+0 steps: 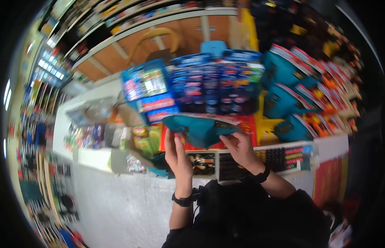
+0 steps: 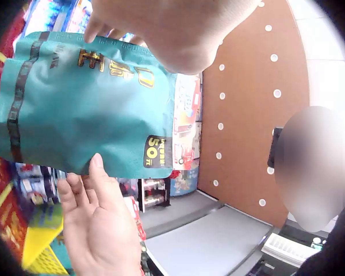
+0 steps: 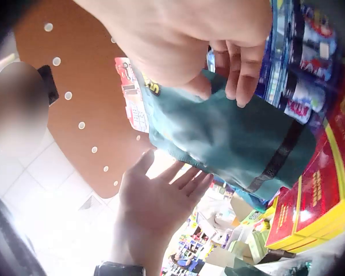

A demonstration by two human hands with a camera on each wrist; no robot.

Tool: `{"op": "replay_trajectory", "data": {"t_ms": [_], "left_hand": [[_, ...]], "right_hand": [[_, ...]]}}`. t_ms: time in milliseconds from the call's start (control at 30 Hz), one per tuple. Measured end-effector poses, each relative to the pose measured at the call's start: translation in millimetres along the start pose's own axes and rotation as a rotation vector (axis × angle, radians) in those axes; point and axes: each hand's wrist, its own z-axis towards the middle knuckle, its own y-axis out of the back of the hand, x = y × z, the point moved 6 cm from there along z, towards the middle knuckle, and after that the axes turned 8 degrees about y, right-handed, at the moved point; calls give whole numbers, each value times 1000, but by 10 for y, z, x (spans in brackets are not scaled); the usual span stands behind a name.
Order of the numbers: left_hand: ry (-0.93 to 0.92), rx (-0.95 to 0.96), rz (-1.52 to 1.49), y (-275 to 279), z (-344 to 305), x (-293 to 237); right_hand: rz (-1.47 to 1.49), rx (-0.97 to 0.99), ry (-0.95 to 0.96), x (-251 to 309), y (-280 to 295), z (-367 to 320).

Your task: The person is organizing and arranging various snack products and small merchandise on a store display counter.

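A teal packaged pouch (image 1: 200, 130) is held up between both hands in front of the counter display. It carries yellow printed characters, a black band near one end, a "50" label and a white and red header strip. My left hand (image 1: 178, 157) holds one side edge, with its fingers reaching behind the pouch in the left wrist view. At the opposite edge my right hand (image 1: 240, 151) pinches the pouch, its thumb lying on the front face (image 2: 83, 115). Part of the right hand's grip is hidden behind the pouch in the head view.
More teal pouches (image 1: 289, 101) hang in rows at the right, beside orange packets (image 1: 325, 122). Behind the hands stand blue hanging packs (image 1: 211, 84). A red box (image 3: 310, 201) lies on the counter. Small trays (image 1: 279, 159) line the front edge. A person stands near a brown panel (image 2: 247, 115).
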Motion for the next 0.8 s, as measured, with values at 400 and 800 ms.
{"op": "replay_trajectory", "data": {"t_ms": [400,800], "left_hand": [[165,709,28,-2237,-986,519],[303,734,81,-2608,-1018,1020]], "right_hand": [[-500,-460,-20,101,2508,-1160],[-432,-417,-33,-388,2857,-1476]]}}
